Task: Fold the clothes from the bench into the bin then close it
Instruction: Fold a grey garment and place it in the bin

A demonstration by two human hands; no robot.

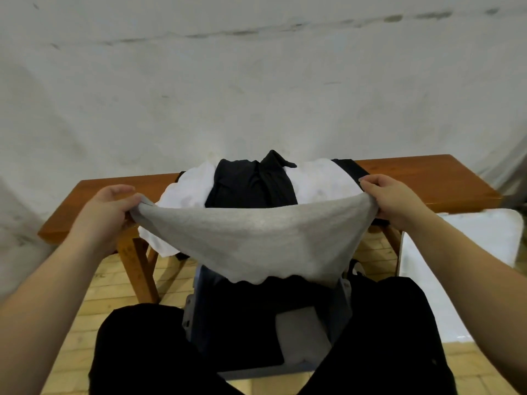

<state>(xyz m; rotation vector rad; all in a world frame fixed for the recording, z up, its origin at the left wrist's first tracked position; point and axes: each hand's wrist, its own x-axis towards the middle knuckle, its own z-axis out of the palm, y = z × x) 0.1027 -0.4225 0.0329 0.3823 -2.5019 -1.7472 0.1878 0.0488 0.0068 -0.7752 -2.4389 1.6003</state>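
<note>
Setting: wooden bench (413,178) against a scuffed white wall (256,81).
Left hand (105,212): grips one corner of a grey garment (251,238).
Right hand (399,201): grips the other corner; the hands are held wide apart.
Grey garment: stretched above the open bin (342,306).
Bench pile: black clothes (251,183) and white clothes (188,189).

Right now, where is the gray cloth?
In the head view the gray cloth hangs in the middle, stretched between the left hand and right hand, in front of the bench and above the bin.
</note>
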